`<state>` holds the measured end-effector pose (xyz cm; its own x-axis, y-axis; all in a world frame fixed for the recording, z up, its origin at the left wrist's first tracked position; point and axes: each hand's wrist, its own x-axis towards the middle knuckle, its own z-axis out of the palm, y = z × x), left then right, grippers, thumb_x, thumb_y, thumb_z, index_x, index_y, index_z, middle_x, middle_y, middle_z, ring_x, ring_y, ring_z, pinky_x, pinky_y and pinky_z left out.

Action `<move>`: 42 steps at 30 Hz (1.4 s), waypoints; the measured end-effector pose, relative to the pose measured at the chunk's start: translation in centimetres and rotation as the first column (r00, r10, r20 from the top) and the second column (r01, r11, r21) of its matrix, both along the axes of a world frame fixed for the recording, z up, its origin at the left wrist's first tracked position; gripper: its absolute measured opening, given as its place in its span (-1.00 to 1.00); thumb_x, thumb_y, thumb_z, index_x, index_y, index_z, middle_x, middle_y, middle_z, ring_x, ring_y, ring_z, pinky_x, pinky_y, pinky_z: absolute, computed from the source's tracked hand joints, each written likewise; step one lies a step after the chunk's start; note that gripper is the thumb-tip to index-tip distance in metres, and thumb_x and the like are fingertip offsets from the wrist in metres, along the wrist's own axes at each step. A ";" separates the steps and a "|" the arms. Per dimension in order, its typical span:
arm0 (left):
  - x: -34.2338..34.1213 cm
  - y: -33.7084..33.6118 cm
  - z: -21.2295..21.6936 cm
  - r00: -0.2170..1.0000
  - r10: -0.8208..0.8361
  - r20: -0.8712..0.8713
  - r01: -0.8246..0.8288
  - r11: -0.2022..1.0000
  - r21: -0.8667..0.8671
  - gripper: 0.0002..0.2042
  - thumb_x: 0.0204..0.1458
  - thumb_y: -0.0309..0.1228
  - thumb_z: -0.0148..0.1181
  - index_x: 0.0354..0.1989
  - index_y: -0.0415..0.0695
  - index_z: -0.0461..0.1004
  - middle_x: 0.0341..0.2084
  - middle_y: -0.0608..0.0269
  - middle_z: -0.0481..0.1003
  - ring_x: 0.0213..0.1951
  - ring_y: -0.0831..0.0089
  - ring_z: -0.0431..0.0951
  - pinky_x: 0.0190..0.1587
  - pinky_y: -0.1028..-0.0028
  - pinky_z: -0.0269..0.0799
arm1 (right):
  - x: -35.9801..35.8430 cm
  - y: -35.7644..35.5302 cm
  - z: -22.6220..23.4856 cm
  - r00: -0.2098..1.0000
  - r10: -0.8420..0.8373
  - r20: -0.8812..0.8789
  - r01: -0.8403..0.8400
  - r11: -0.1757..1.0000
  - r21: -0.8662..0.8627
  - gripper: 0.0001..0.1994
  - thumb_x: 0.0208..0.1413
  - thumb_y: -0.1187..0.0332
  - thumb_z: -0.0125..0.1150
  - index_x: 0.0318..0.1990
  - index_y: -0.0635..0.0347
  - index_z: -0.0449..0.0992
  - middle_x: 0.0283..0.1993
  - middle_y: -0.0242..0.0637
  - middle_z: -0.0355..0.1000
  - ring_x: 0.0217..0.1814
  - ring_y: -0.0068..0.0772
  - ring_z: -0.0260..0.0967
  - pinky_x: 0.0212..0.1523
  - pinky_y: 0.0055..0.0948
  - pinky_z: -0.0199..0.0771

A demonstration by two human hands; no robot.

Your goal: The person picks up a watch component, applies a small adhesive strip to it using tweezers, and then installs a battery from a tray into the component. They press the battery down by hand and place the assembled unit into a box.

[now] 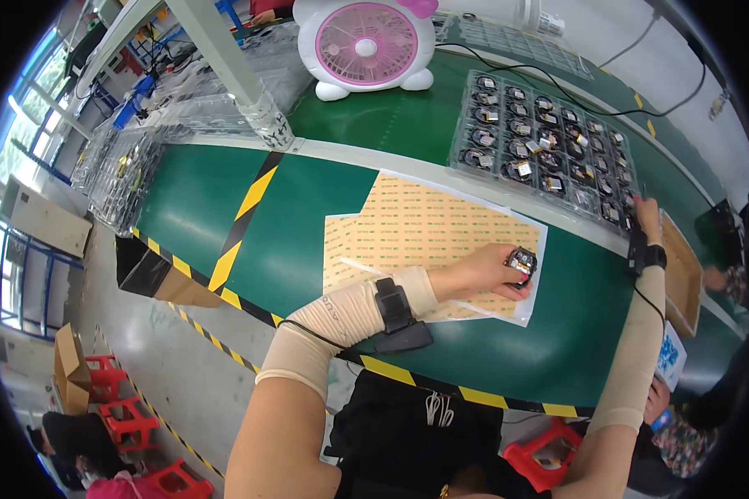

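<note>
My left hand [484, 271] is closed round a small round black electronic part [521, 263] with a pale and reddish inside. It is held over tan sheets of printed backing paper [424, 218] that overlap on the green bench. At the right, my right hand [647, 218] is beside the near right corner of a clear plastic tray [456, 150]. Its fingers look curled together, but what they hold, if anything, is too small to make out. Several round black parts with wires and pale labels [518, 170] fill the tray's compartments.
A white and pink fan [366, 47] stands at the back beside a pale post [225, 58]. A cardboard box [681, 270] is right of my right forearm, near another person's hand [657, 401]. Clear trays [116, 179] are piled far left. Striped tape [391, 371] marks the bench edge.
</note>
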<state>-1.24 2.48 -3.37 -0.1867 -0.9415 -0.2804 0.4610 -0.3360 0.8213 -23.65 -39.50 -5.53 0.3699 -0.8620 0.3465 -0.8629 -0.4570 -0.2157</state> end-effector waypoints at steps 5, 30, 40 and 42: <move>0.1 -0.7 0.0 0.998 -0.008 0.055 0.009 1.000 -0.004 -0.82 0.02 -0.62 -0.06 -0.17 -0.35 0.26 -0.31 0.05 0.43 -0.24 0.33 0.50 -0.16 0.45 0.50 | -3.5 3.4 1.3 0.896 0.221 -0.384 -0.327 0.915 -0.237 -0.63 0.09 0.14 -0.07 -0.42 0.33 0.43 -0.44 0.11 0.37 -0.38 0.19 0.30 -0.40 -0.07 0.28; -0.9 -0.5 1.6 0.995 0.006 0.096 -0.008 1.000 0.021 -0.84 0.06 -0.64 -0.13 -0.17 -0.38 0.24 -0.27 -0.04 0.43 -0.23 0.24 0.51 -0.13 0.41 0.51 | -11.6 20.4 7.3 0.970 -0.034 -0.241 0.046 0.998 0.045 -0.79 -0.08 0.44 0.03 -0.24 0.28 0.44 -0.32 0.03 0.42 -0.24 0.06 0.37 -0.24 -0.15 0.37; -1.0 -0.5 1.7 0.997 0.023 0.079 -0.030 0.996 0.084 -0.80 0.06 -0.65 -0.15 -0.12 -0.39 0.22 -0.26 -0.07 0.41 -0.20 0.21 0.50 -0.11 0.38 0.50 | -17.0 22.2 6.1 0.971 0.174 -0.167 -0.217 0.930 -0.296 -0.65 -0.04 0.59 -0.05 -0.04 0.16 0.38 -0.19 -0.08 0.43 -0.09 -0.12 0.34 -0.13 -0.31 0.34; -0.8 -0.9 1.4 0.998 0.065 -0.012 -0.064 0.996 0.066 -0.79 0.07 -0.64 -0.14 -0.11 -0.39 0.20 -0.24 -0.06 0.40 -0.17 0.21 0.48 -0.10 0.37 0.49 | -14.7 23.4 6.6 0.951 0.256 -0.175 -0.306 0.859 -0.410 -0.65 -0.01 0.58 -0.05 -0.02 0.15 0.37 -0.16 -0.10 0.42 -0.05 -0.17 0.33 -0.09 -0.36 0.33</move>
